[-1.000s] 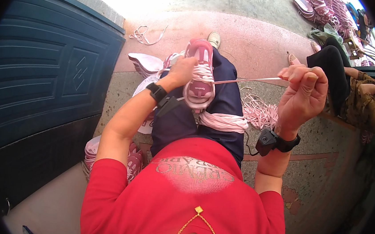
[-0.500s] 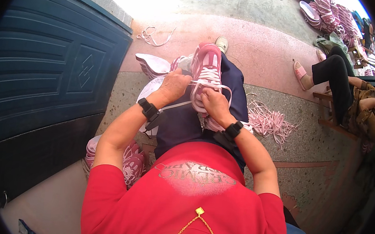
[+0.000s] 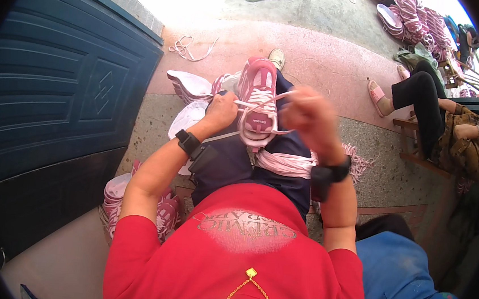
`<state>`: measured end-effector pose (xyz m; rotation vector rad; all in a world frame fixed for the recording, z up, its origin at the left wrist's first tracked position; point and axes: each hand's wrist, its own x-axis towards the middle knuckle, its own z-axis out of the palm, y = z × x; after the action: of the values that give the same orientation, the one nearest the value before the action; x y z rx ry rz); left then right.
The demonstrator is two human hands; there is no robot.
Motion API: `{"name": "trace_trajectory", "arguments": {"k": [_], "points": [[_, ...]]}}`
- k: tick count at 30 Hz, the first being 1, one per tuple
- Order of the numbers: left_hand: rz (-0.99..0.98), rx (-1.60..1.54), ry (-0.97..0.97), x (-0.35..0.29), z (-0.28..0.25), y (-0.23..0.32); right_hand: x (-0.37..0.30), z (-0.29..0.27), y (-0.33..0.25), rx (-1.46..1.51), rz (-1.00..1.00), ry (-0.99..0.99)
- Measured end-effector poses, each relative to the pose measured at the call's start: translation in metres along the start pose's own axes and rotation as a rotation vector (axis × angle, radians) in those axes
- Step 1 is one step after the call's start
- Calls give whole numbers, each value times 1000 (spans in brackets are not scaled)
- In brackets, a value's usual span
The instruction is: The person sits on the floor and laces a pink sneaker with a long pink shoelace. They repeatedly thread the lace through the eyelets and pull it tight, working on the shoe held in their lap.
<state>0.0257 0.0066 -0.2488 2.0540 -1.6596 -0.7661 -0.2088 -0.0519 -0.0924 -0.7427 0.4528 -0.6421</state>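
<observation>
A pink and white sneaker (image 3: 264, 76) rests over my dark-trousered legs, toe pointing away, its white lacing partly threaded. My left hand (image 3: 221, 114) is closed in a pinch at the sneaker's left side, on a white shoelace. My right hand (image 3: 313, 120), smeared by motion, is off to the sneaker's right; a pale shoelace (image 3: 279, 97) runs taut from the eyelets up to its fingers. Another stretch of lace loops around the sneaker's opening. Across my lap lies a bundle of pale pink laces (image 3: 286, 164).
More sneakers (image 3: 187, 86) lie just left of my legs, and others (image 3: 116, 195) stand by my left elbow. A dark blue door (image 3: 57, 88) is at the left. Loose laces (image 3: 359, 163) are heaped on the floor. At right sits another person (image 3: 426, 103); blue clothing (image 3: 399, 272) shows at lower right.
My right hand has lifted away from the sneaker's opening, up and to the right, drawing the lace out. My left hand has stayed at the sneaker's side. More blue clothing shows at lower right.
</observation>
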Motion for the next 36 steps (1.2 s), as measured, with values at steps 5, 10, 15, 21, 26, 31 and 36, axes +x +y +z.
{"name": "trace_trajectory", "arguments": {"k": [5,10,15,21,26,31,36], "points": [[238,-218,-416,37,-24,67,-23,10,-69,37,-300,-134],[281,-465,-923,47,-37,114,-13,16,-72,101,-330,-257],[95,-747,-784,52,-35,103,-2,-22,-70,97,-406,-120],[-269,-1496,-159,76,-113,17,-23,-139,-64,363,-390,578],[-353,-1249,-2,55,-123,-15,-22,-146,35,-825,-154,782],[-399,-570,-276,2,-45,-7,-26,-107,110,-1000,37,350],[-309,-431,-329,-31,-14,26,-14,-111,131,-1394,-56,442]]}}
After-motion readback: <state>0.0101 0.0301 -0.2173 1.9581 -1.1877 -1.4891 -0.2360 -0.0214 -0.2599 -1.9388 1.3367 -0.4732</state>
